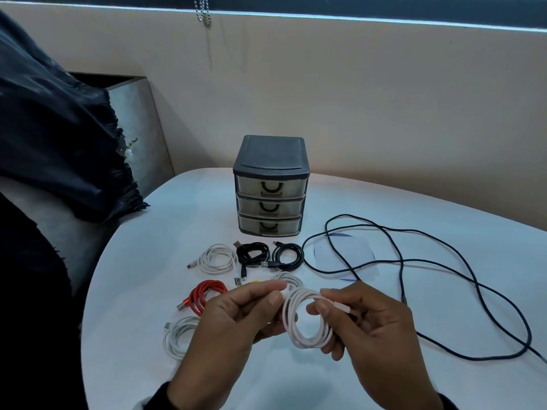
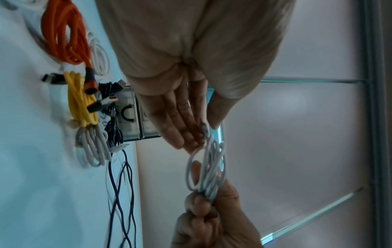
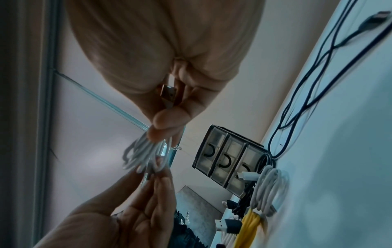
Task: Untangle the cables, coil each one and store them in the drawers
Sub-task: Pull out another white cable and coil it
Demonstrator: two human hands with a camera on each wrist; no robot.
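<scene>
Finished coils, among them the red coil (image 1: 207, 294), lie in rows at the left on the counter (image 1: 414, 365), likely parked until storing. The left hand (image 1: 233, 318) pinches one end of the white cable (image 1: 306, 321), steadying it, while the right hand (image 1: 370, 327) grips the loops mid-air. The long dark cable (image 1: 414, 261) sprawls right, uncoiled; the drawers (image 1: 270, 207) stand far, closed.

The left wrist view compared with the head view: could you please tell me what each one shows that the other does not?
Only the left wrist view shows the yellow cable plainly as a bundle and the small plug pinched at the left hand's fingertips. Only the head view shows the drawer unit's lid and all three closed drawers, plus the long dark cable's whole sprawl. Both show the white coil held between both hands, with the right hand gripping it, and the orange cable.
</scene>
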